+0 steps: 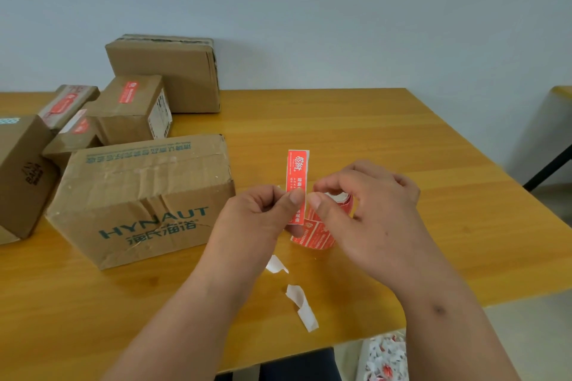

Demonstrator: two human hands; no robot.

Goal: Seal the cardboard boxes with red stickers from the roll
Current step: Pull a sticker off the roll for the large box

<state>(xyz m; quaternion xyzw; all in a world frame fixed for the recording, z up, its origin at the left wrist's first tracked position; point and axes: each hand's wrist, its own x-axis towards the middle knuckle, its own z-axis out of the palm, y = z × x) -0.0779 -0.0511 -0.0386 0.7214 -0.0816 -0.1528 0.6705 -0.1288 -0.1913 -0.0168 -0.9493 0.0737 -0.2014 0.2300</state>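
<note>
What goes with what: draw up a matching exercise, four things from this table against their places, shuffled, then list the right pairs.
Things:
1. red sticker
2. sticker roll
3. HYNAUT box
4. white backing scraps

Places:
A. lying on the table near its front edge
B. standing on the table under the right hand
C. pinched upright by the left hand
D. left of both hands, printed side toward the camera

Pairs: 1-C, 2-B, 3-D, 4-A

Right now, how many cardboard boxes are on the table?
6: HYNAUT box nearest, one at the left edge, three stickered ones behind, biggest by the wall. More may hide off-frame.
</note>
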